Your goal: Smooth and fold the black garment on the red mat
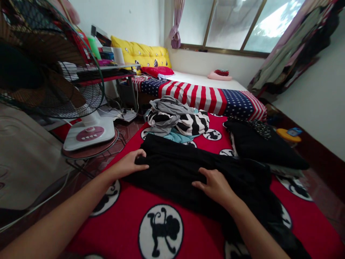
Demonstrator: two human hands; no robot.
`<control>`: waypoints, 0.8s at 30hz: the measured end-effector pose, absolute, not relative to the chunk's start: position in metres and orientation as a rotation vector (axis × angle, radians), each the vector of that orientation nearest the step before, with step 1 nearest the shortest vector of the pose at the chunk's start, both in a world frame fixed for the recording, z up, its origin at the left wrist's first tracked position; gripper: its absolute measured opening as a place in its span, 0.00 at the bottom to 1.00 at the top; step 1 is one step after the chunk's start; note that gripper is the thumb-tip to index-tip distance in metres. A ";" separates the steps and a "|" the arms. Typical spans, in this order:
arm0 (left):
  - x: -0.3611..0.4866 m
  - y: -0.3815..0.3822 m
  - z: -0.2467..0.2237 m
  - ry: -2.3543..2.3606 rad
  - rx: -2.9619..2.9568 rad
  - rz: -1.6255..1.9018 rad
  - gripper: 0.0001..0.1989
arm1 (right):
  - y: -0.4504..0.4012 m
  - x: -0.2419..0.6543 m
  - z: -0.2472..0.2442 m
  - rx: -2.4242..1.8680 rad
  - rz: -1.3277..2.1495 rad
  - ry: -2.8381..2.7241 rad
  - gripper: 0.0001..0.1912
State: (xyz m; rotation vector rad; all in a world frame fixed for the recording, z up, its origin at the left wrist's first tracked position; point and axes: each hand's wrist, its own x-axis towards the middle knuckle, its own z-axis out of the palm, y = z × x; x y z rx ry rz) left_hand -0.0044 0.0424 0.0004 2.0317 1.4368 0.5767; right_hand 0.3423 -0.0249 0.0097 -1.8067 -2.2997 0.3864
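- Two bare forearms came in from the bottom edge and reached forward over a red blanket (126,219) printed with black-and-white monkey roundels.
- Across that blanket lay a black garment (172,169), its long axis running roughly left to right in front of the person, the right end trailing down toward the lower right corner.
- At the garment's left end, the left hand (129,164) rested with fingers curled over the edge of the cloth; the grip looked loosely closed on the fabric.
- Nearer the garment's middle, the right hand (215,184) lay palm down on the cloth, fingers bent and pressing into a fold; whether it pinched the fabric or only pressed on it could not be told.
- Both hands touched the garment, so neither was nearer; the bulk of the cloth lay ahead of and between them.
- Beyond the garment sat a heap of clothes (176,120) with a zebra-striped piece, a grey one and a teal one.
- To the right of it lay another dark pile (258,144).
- Further back stretched a stars-and-stripes cover (205,95) on a low bed.
- At left stood a floor fan (54,72) on a white base.
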 end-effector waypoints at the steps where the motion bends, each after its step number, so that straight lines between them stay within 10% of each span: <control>1: -0.009 0.039 0.005 1.405 1.934 0.569 0.20 | -0.027 0.346 0.015 -1.766 0.513 -2.287 0.14; 5: -0.024 0.034 0.011 1.354 1.731 0.379 0.25 | -0.034 0.350 0.026 -1.642 0.815 -2.283 0.16; 18: -0.014 0.027 -0.006 1.740 2.209 0.262 0.28 | -0.043 0.335 -0.001 -1.822 0.195 -2.256 0.14; 24: 0.041 0.041 0.018 1.545 2.517 0.753 0.17 | -0.024 0.304 0.010 -1.590 0.122 -2.270 0.19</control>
